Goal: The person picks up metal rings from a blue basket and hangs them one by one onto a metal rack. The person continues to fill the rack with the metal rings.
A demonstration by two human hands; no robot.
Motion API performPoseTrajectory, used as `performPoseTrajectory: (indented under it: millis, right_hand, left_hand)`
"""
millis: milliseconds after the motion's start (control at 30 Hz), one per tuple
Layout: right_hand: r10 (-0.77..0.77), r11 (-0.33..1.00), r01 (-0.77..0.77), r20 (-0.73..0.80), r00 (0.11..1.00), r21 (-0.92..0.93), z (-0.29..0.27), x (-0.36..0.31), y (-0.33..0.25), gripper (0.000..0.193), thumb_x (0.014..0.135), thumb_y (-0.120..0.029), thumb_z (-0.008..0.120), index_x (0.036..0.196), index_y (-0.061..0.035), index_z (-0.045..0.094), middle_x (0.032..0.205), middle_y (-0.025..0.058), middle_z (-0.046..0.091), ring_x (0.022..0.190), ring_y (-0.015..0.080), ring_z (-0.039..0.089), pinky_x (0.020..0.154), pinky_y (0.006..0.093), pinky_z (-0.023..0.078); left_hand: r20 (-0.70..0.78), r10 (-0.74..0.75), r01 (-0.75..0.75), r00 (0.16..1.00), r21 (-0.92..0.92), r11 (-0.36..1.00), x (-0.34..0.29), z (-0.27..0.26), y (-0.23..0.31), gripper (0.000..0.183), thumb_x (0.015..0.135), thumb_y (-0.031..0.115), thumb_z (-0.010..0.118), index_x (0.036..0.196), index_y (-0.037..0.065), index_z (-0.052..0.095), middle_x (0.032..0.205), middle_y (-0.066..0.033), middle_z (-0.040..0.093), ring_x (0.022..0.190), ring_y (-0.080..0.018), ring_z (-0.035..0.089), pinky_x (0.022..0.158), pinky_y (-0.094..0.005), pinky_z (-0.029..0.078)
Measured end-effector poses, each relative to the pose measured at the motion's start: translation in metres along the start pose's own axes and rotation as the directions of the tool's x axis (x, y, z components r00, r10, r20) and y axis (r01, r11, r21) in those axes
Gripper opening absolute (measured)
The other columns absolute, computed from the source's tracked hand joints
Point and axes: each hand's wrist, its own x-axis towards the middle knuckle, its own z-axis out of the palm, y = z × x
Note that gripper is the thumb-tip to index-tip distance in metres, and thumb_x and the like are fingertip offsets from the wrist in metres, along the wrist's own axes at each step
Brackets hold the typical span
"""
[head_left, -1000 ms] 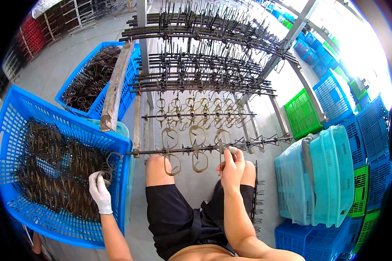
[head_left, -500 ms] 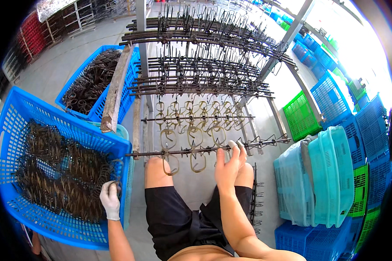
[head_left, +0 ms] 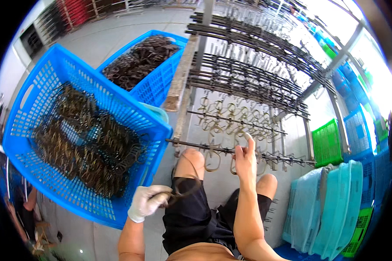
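Note:
My left hand (head_left: 149, 202), in a thin white glove, is closed on a brown looped piece (head_left: 188, 190) that hangs over my left thigh; whether it is one piece or more I cannot tell. My right hand (head_left: 245, 160) is raised at the dark horizontal rod (head_left: 191, 145), its index finger stretched upward with a white cover on the tip. Beside its thumb hangs a pale brown loop, partly hidden. Another loop (head_left: 212, 161) hangs from the rod further left. A blue basket (head_left: 87, 71) at the left holds many brown looped pieces (head_left: 89, 152).
Behind the front rod, a rack carries a rod of pale loops (head_left: 231, 114) and stacked dark rods (head_left: 252, 71). A second blue basket (head_left: 159, 78) with dark pieces stands behind the first. Turquoise crates (head_left: 342, 209) and a green crate (head_left: 331, 143) are at the right.
My left hand has come out of the basket toward my lap with the looped piece. My right hand remains by the rod, its index finger now pointing up. The view has swung left.

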Motion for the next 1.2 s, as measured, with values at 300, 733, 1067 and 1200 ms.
performPoseTrajectory:
  millis: [300,733,1067,1200]
  right_hand:
    - [-0.028,1.0,-0.002,0.941,0.337,0.03,-0.061,-0.087,-0.051,0.041,0.083,-0.015,0.066,0.121,-0.006,0.053,0.084,0.0129,0.066,0.078,0.0253,0.066,0.072,0.0292,0.052]
    - [0.448,0.647,-0.112,-0.258,0.856,0.754,-0.113,-0.006,0.088,0.013,0.088,-0.014,0.06,0.094,-0.0097,0.049,0.077,0.0022,0.054,0.037,0.008,0.038,0.033,0.0206,0.03]
    - [0.358,0.706,-0.062,-0.28,0.891,0.706,-0.102,0.03,0.104,0.019,0.083,-0.015,0.063,0.094,-0.0077,0.051,0.077,0.0032,0.056,0.039,0.0055,0.033,0.034,0.0219,0.026]
    - [0.23,0.887,-0.017,-0.411,0.882,0.461,-0.105,0.021,0.115,0.042,0.081,-0.017,0.065,0.117,-0.0042,0.048,0.096,0.0092,0.056,0.074,0.0208,0.056,0.066,0.0331,0.044]
  left_hand:
    - [0.102,0.274,-0.237,0.956,-0.278,0.931,0.042,0.011,0.019,0.013,0.078,0.012,0.065,0.085,0.001,0.067,0.07,-0.0099,0.066,0.062,-0.0174,0.06,0.058,-0.0257,0.046]
    - [-0.669,-0.015,-0.034,0.743,-0.061,0.998,0.073,-0.05,-0.081,0.021,0.094,0.023,0.045,0.088,0.004,0.052,0.056,-0.0028,0.05,0.048,-0.0106,0.046,0.046,-0.0241,0.036]
    - [-0.447,-0.01,0.095,0.894,0.167,0.981,0.048,-0.029,-0.11,0.024,0.09,0.018,0.051,0.098,-0.003,0.059,0.093,-0.0103,0.059,0.09,-0.0194,0.054,0.084,-0.0317,0.042]
    - [-0.534,-0.075,0.1,0.842,0.018,0.995,0.041,-0.023,-0.066,0.026,0.092,0.022,0.046,0.096,0.0,0.058,0.07,-0.0087,0.059,0.06,-0.0157,0.055,0.062,-0.0297,0.044]
